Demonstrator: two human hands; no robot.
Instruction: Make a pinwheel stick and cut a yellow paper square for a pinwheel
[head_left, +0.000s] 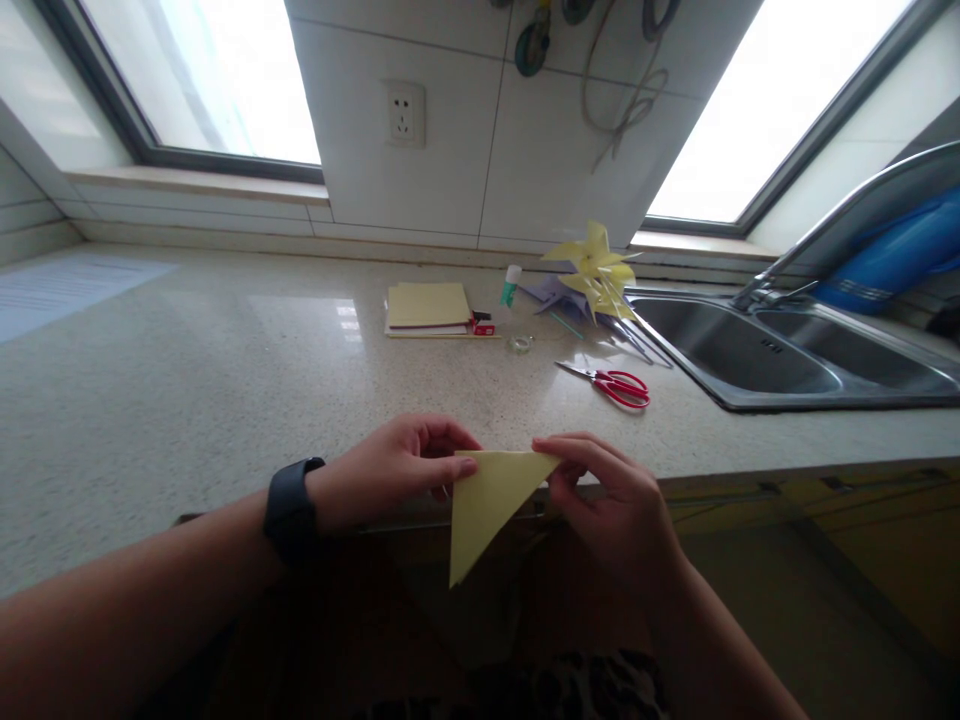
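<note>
A sheet of yellow paper [487,500], folded into a triangle, hangs between my two hands at the counter's front edge. My left hand [416,455] pinches its upper left corner between thumb and fingers. At the upper right corner, my right hand [607,490] is closed on the paper, index finger along the top edge. One point of the triangle hangs downward. Beyond my hands lie red-handled scissors [619,388], a glue stick [510,285] standing upright, and a stack of yellow paper [429,304].
Yellow and purple paper pinwheels [592,270] lie beside the metal sink [727,350] on the right. A small red box [484,327] and a roll of clear tape [520,343] are near the stack. Printed sheets [67,285] rest at the far left of the counter [225,390].
</note>
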